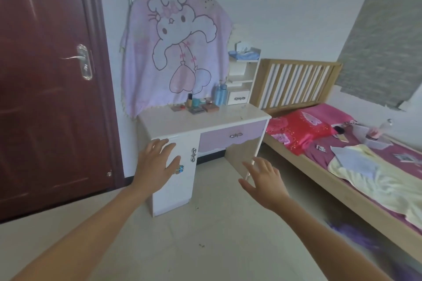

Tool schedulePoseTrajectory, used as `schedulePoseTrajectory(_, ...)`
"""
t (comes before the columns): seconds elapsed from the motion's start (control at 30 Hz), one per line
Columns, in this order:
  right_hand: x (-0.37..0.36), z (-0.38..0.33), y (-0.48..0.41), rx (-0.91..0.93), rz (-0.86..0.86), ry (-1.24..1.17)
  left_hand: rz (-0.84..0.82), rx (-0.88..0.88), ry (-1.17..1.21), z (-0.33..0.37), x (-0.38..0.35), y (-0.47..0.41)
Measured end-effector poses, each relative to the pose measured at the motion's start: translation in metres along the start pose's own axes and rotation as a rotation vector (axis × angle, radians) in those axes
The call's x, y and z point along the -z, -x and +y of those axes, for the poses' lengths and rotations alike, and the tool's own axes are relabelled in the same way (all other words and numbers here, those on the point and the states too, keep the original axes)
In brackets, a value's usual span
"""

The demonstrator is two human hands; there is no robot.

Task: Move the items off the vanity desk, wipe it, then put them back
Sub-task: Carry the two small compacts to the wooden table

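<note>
A white and lilac vanity desk (173, 124) stands against the far wall. At the back of its top sit several cosmetics: a foundation bottle (189, 100), a teal jar (196, 102), flat compacts (196, 110) and two blue bottles (220, 94). My left hand (157, 162) is stretched forward, fingers spread, in front of the desk's left cabinet and holds nothing. My right hand (265, 178) reaches out, also spread and empty, below the drawer. Both hands are short of the desk.
A pink cartoon cloth (178, 48) covers the mirror. A small shelf unit (242, 75) with a tissue box stands on the desk's right end. A bed (342, 143) with papers and a cloth lies to the right. A dark red door (45, 75) is on the left.
</note>
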State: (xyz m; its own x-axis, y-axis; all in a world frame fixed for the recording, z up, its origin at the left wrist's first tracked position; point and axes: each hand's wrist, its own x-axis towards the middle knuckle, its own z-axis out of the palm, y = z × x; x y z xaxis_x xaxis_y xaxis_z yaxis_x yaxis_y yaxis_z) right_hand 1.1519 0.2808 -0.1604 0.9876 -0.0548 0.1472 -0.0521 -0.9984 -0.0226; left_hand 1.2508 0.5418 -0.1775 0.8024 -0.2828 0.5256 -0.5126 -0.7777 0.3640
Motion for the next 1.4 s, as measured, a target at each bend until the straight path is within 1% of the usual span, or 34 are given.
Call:
schedulePoseTrajectory(0.1,-0.004,0.03,-0.036,-0.013,-0.046,-0.008,-0.008,0.052,0.02,-0.005,-0.03,-0.039)
schedulePoseTrajectory(0.27,-0.016,0.077,-0.092,-0.064,-0.063,-0.027,-0.099,0.106,0.031,-0.005,-0.086,-0.089)
schedulePoseTrajectory(0.37,-0.035,0.095,-0.117,-0.038,-0.123,-0.033,-0.153,0.088,0.009,-0.007,-0.121,-0.106)
schedulePoseTrajectory(0.47,-0.049,0.115,-0.148,-0.013,-0.146,-0.053,-0.204,0.108,-0.005,-0.004,-0.149,-0.127)
schedulePoseTrajectory(0.57,-0.062,0.138,-0.182,0.017,-0.145,-0.057,-0.155,0.128,-0.026,-0.001,-0.181,-0.147)
schedulePoseTrajectory(0.73,-0.076,0.187,-0.258,0.11,-0.124,-0.111,-0.097,0.282,-0.017,0.012,-0.217,-0.198)
schedulePoseTrajectory(0.9,-0.088,0.221,-0.339,0.234,-0.165,-0.161,0.007,0.393,-0.053,0.021,-0.245,-0.24)
schedulePoseTrajectory(0.97,-0.101,0.224,-0.364,0.268,-0.177,-0.177,0.033,0.48,-0.045,0.019,-0.253,-0.243)
schedulePoseTrajectory(1.03,-0.111,0.217,-0.378,0.313,-0.239,-0.145,0.035,0.561,-0.045,0.014,-0.263,-0.237)
schedulePoseTrajectory(1.1,-0.125,0.206,-0.393,0.386,-0.244,-0.136,0.027,0.615,-0.054,0.005,-0.272,-0.235)
schedulePoseTrajectory(1.13,-0.133,0.199,-0.401,0.44,-0.224,-0.15,0.025,0.635,-0.06,0.0,-0.274,-0.236)
schedulePoseTrajectory(1.2,-0.141,0.188,-0.419,0.491,-0.304,-0.193,0.037,0.664,-0.08,-0.015,-0.274,-0.244)
schedulePoseTrajectory(1.27,-0.15,0.176,-0.444,0.528,-0.308,-0.199,0.063,0.697,-0.107,-0.035,-0.273,-0.255)
schedulePoseTrajectory(1.4,-0.159,0.15,-0.506,0.536,-0.288,-0.195,0.098,0.744,-0.112,-0.086,-0.275,-0.288)
